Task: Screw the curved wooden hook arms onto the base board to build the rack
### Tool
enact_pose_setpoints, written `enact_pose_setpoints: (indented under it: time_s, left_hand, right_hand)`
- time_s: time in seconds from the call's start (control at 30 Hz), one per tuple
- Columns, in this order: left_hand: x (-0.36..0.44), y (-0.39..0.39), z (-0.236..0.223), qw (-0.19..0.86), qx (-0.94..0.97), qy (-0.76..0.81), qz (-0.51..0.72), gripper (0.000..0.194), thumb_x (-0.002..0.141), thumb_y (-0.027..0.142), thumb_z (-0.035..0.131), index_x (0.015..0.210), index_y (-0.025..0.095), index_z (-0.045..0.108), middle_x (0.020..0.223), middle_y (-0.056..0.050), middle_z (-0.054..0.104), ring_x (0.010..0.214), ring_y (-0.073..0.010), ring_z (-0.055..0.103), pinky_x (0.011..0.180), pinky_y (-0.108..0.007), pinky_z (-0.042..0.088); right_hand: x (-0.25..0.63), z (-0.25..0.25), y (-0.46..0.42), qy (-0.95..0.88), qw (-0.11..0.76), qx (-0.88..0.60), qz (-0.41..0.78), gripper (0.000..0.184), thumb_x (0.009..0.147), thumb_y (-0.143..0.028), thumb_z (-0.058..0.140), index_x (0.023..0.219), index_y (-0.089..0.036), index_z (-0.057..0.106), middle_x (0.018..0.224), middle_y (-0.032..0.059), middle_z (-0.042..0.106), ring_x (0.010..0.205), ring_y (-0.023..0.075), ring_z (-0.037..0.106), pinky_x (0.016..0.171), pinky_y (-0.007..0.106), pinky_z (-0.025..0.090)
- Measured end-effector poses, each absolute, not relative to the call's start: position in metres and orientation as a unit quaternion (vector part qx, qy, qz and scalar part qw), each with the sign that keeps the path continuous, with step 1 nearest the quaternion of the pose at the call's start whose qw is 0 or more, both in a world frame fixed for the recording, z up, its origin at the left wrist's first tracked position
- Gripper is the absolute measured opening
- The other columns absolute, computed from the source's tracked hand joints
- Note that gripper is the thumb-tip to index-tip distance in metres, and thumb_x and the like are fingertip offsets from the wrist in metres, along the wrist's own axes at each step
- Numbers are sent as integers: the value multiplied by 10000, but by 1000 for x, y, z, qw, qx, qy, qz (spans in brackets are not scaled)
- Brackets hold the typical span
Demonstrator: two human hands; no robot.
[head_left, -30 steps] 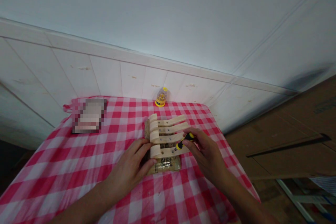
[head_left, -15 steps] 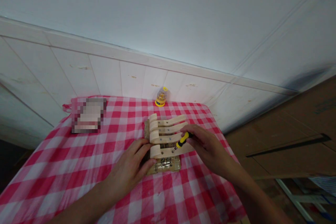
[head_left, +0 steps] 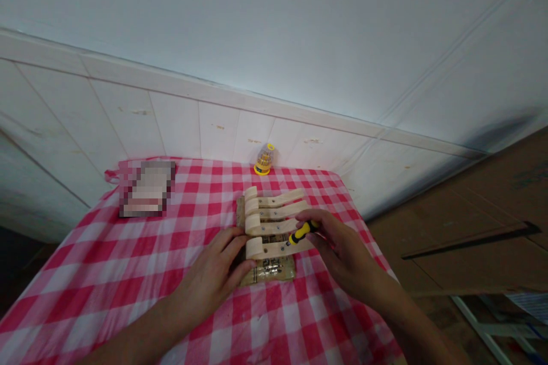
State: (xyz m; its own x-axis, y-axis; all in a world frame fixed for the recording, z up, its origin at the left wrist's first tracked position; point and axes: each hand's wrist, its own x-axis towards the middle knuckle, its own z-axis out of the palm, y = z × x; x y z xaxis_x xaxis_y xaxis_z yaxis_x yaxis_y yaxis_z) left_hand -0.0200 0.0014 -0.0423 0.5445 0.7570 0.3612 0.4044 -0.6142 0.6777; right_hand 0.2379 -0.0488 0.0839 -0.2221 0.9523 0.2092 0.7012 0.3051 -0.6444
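Note:
My right hand [head_left: 334, 245] is closed round a yellow and black screwdriver [head_left: 300, 232], its tip down by a screw hole in the nearest wooden hook [head_left: 276, 249]. This hook is a pale strip with a curled left end, and further strips like it [head_left: 278, 214] lie side by side behind it, several with screws in them. Under them is a brown packet wrapped in clear tape [head_left: 274, 269], with dark print. My left hand [head_left: 225, 259] grips the curled end of the nearest hook from the left, its fingertips partly hidden behind the wood.
A clear and yellow screwdriver-bit case [head_left: 263, 161] stands at the back by the white panelled wall [head_left: 218, 131]. A blurred-out flat object [head_left: 148, 188] lies at the back left of the checked tablecloth [head_left: 188, 211]. Large cardboard [head_left: 454, 222] stands beyond the right edge.
My right hand and the screwdriver have shifted slightly, and the driver's tip has come a little away from the hole, where a screw head shows. My left hand stays in place.

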Motion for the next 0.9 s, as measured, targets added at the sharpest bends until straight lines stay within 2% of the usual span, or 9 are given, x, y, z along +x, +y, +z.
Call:
enact_pose_setpoints:
  time_s: [0.23, 0.4, 0.9]
  left_hand:
    - [-20, 1, -43, 269, 836, 348, 328, 263, 1006, 361, 577, 1221, 224, 642, 1227, -117, 671, 1102, -267, 691, 932, -442, 637]
    - [-19, 1, -43, 274, 834, 354, 322, 271, 1004, 380, 578, 1214, 220, 644, 1242, -121, 669, 1109, -272, 690, 936, -450, 636]
    - [-18, 2, -40, 275, 833, 352, 326, 243, 1003, 358, 579, 1197, 225, 642, 1218, -117, 677, 1089, -271, 698, 910, -447, 644]
  right_hand:
    - [233, 89, -53, -791, 284, -481, 251, 318, 1035, -82, 418, 1243, -294, 533, 1286, 53, 648, 1217, 174, 620, 1058, 350, 530]
    - [236, 86, -52, -792, 292, -479, 240, 343, 1028, -63, 416, 1250, -294, 541, 1237, 55, 655, 1208, 178, 632, 1019, 339, 550]
    - [236, 88, -51, -774, 298, -506, 236, 222, 1026, -146, 452, 1160, -244, 600, 1213, 117, 698, 1134, 235, 689, 949, 414, 605]
